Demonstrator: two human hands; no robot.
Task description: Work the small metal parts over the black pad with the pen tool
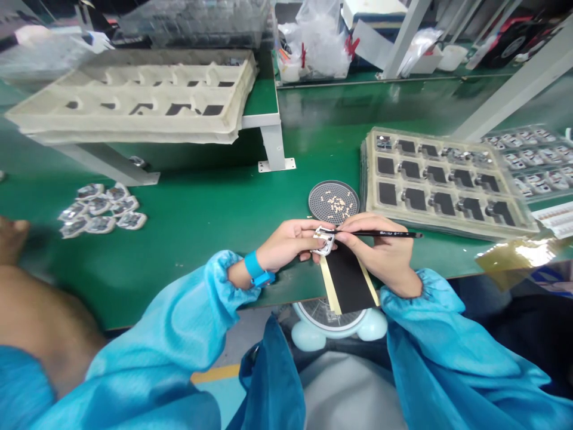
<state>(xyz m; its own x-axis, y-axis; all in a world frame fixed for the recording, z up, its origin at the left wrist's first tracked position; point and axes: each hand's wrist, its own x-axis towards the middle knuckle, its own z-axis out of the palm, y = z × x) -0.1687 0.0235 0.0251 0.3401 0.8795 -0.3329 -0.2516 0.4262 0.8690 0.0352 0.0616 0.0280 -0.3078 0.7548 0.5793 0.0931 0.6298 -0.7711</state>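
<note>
My left hand [293, 243] grips a small white plastic housing [324, 240] with dark parts inside, its thumb lying across the face. In my right hand [380, 254] is a slim black pen-like tool [387, 233], pinched between thumb and fingers, its tip at the upper part of the housing. Whether the tip touches cannot be made out. Just beyond the hands sits a round grey perforated dish [320, 200] with many tiny pale pieces in it. Below the hands a black strip with yellow edges [351, 278] hangs over the bench edge.
Several white housings [99, 224] are grouped at left on the green bench [210, 209]. Stacked compartment trays [447, 230] stand at right, beside another filled tray [532, 156]. A large cream tray [134, 123] rests on a raised shelf. Another person's arm [40, 304] reaches in at far left.
</note>
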